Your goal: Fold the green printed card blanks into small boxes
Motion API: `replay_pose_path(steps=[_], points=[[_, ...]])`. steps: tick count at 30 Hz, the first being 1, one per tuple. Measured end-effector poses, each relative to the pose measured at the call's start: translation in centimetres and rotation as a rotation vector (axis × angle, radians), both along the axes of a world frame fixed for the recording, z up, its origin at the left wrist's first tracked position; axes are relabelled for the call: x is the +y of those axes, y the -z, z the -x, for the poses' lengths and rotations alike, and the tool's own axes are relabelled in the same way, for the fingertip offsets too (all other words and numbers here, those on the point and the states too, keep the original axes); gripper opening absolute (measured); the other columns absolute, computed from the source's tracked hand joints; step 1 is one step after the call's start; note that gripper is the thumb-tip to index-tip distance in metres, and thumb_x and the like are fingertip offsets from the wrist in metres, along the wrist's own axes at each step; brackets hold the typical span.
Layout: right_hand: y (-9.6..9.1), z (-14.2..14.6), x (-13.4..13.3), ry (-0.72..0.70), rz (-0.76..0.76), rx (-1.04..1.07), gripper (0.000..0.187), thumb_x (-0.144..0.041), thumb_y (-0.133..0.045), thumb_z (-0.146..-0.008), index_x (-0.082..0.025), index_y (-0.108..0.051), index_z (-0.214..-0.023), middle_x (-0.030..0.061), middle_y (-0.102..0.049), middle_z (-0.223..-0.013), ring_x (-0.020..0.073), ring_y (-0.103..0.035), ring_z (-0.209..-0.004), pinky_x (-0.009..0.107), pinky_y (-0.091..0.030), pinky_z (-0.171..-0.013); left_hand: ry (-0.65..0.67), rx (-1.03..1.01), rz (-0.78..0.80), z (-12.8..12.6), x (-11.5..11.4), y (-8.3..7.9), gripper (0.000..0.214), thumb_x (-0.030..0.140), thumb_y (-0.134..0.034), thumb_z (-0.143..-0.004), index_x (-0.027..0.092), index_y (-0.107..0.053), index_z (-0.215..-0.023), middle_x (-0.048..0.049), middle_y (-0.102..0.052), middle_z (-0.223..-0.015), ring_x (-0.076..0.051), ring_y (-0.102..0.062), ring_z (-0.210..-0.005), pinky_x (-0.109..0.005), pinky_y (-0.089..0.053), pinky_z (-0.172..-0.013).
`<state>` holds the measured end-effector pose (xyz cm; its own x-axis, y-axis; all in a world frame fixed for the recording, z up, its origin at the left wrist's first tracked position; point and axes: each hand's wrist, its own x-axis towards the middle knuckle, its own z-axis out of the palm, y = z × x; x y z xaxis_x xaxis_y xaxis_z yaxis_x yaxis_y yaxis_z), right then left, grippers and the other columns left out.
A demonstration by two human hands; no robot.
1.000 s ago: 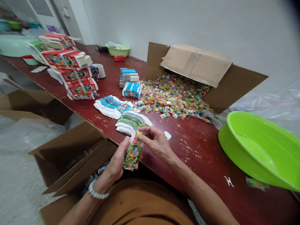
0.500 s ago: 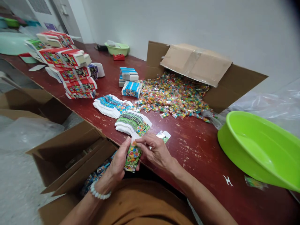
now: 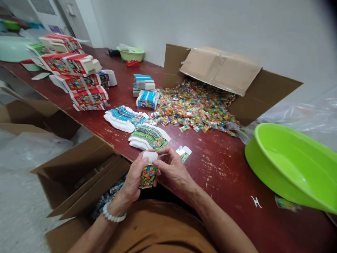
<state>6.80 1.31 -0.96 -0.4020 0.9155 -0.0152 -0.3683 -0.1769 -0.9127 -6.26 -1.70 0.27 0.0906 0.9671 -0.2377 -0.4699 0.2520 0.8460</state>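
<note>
My left hand [image 3: 133, 177] is closed around a small green printed candy box [image 3: 148, 175], held upright at the table's near edge. The box's white top flap [image 3: 150, 156] stands up. At the flap's right side, my right hand [image 3: 173, 167] pinches the top of the box between thumb and fingers. Just beyond my hands lies a fanned row of flat green boxes [image 3: 150, 135], with a row of flat blue boxes [image 3: 125, 117] behind it. Another green-and-white box [image 3: 183, 153] lies to the right of my right hand.
Wrapped candies [image 3: 195, 109] spill from a tipped cardboard carton [image 3: 221, 70]. A green basin [image 3: 284, 168] stands at right. Stacked red box bundles [image 3: 84, 84] are at left, blue bundles [image 3: 147, 99] near the middle. An open carton [image 3: 79, 175] sits below the table edge.
A small orange candy in my right fingers at the box's top is no longer visible. The white flap now shows plainly, with my right fingers beside it.
</note>
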Motion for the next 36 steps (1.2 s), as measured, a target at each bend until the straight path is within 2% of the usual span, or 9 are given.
replay_pose_path(steps=[4, 8, 11, 18, 22, 26, 30, 34, 36], points=[[-0.4, 0.0, 0.5, -0.139, 0.073, 0.027, 0.033, -0.044, -0.079, -0.075, -0.020, -0.062, -0.088, -0.0059, -0.055, -0.057, 0.0118, -0.052, -0.043, 0.028, -0.053, -0.040, 0.007, -0.006, -0.001, 0.1, 0.0, 0.2, 0.056, 0.044, -0.067, -0.083, 0.016, -0.049, -0.128, -0.0016, -0.067, -0.067, -0.016, -0.061, -0.048, -0.023, -0.050, -0.039], [-0.7, -0.9, 0.7, 0.032, -0.254, -0.260, 0.026, -0.045, -0.073, -0.082, -0.019, -0.070, -0.082, 0.0000, -0.064, -0.066, 0.0131, -0.060, -0.051, 0.026, -0.051, -0.049, 0.128, -0.132, 0.102, 0.7, 0.1, 0.1, 0.060, 0.059, -0.051, -0.091, 0.019, -0.043, -0.134, -0.0031, -0.067, -0.064, -0.018, -0.061, -0.041, -0.026, -0.050, -0.037], [-0.9, -1.4, 0.7, 0.010, -0.436, -0.413, 0.027, -0.042, -0.066, -0.087, -0.018, -0.070, -0.076, 0.0006, -0.066, -0.065, 0.0120, -0.061, -0.055, 0.025, -0.051, -0.058, 0.171, -0.192, 0.141, 0.8, 0.1, -0.1, 0.058, 0.058, -0.035, -0.097, 0.018, -0.042, -0.139, -0.0055, -0.067, -0.064, -0.019, -0.062, -0.042, -0.028, -0.051, -0.037], [-1.3, -0.1, 1.2, -0.081, 0.008, -0.183, 0.028, -0.041, -0.077, -0.075, -0.017, -0.063, -0.074, -0.0029, -0.060, -0.056, 0.0114, -0.055, -0.041, 0.024, -0.048, -0.038, 0.120, -0.152, 0.097, 0.6, 0.5, 0.3, 0.062, 0.054, -0.027, -0.099, 0.013, -0.049, -0.139, -0.0061, -0.066, -0.061, -0.018, -0.060, -0.039, -0.026, -0.049, -0.036], [-1.4, 0.3, 1.3, -0.077, 0.030, -0.119, 0.030, -0.041, -0.079, -0.073, -0.016, -0.062, -0.071, -0.0023, -0.060, -0.058, 0.0109, -0.054, -0.040, 0.024, -0.049, -0.035, 0.121, -0.128, 0.086, 1.0, 0.6, 0.7, 0.062, 0.056, -0.034, -0.097, 0.013, -0.051, -0.139, -0.0060, -0.067, -0.061, -0.018, -0.060, -0.039, -0.025, -0.048, -0.034], [-0.4, -0.1, 0.6, -0.140, -0.156, -0.173, 0.027, -0.044, -0.073, -0.081, -0.018, -0.066, -0.086, -0.0002, -0.061, -0.077, 0.0110, -0.060, -0.050, 0.024, -0.051, -0.041, 0.057, -0.133, 0.120, 1.1, 0.6, 0.7, 0.049, 0.041, -0.050, -0.093, 0.013, -0.057, -0.132, -0.0063, -0.069, -0.066, -0.018, -0.062, -0.044, -0.026, -0.051, -0.036], [1.2, -0.1, -0.2, -0.056, -0.317, -0.336, 0.033, -0.037, -0.078, -0.077, -0.024, -0.063, -0.103, 0.0000, -0.056, -0.095, 0.0079, -0.054, -0.059, 0.022, -0.048, -0.050, -0.019, -0.196, 0.141, 1.0, 0.7, 0.7, 0.044, 0.028, -0.055, -0.087, 0.014, -0.059, -0.128, -0.0066, -0.071, -0.081, -0.015, -0.062, -0.049, -0.025, -0.053, -0.039], [1.5, 0.1, -0.4, 0.063, -0.477, -0.461, 0.070, -0.028, -0.084, -0.070, -0.029, -0.049, -0.130, 0.0020, -0.056, -0.105, 0.0134, -0.054, -0.080, 0.024, -0.049, -0.064, -0.024, -0.241, 0.075, 1.2, 0.7, 0.8, 0.043, 0.029, -0.052, -0.086, 0.015, -0.058, -0.126, -0.0042, -0.068, -0.068, -0.017, -0.062, -0.050, -0.028, -0.055, -0.047], [1.3, 0.2, -0.3, 0.057, -0.482, -0.465, 0.078, -0.027, -0.086, -0.067, -0.030, -0.045, -0.133, 0.0016, -0.057, -0.104, 0.0142, -0.054, -0.080, 0.025, -0.048, -0.063, -0.009, -0.254, 0.043, 1.4, 0.5, 0.7, 0.044, 0.032, -0.051, -0.085, 0.016, -0.057, -0.126, -0.0037, -0.066, -0.063, -0.019, -0.064, -0.051, -0.029, -0.055, -0.048]])
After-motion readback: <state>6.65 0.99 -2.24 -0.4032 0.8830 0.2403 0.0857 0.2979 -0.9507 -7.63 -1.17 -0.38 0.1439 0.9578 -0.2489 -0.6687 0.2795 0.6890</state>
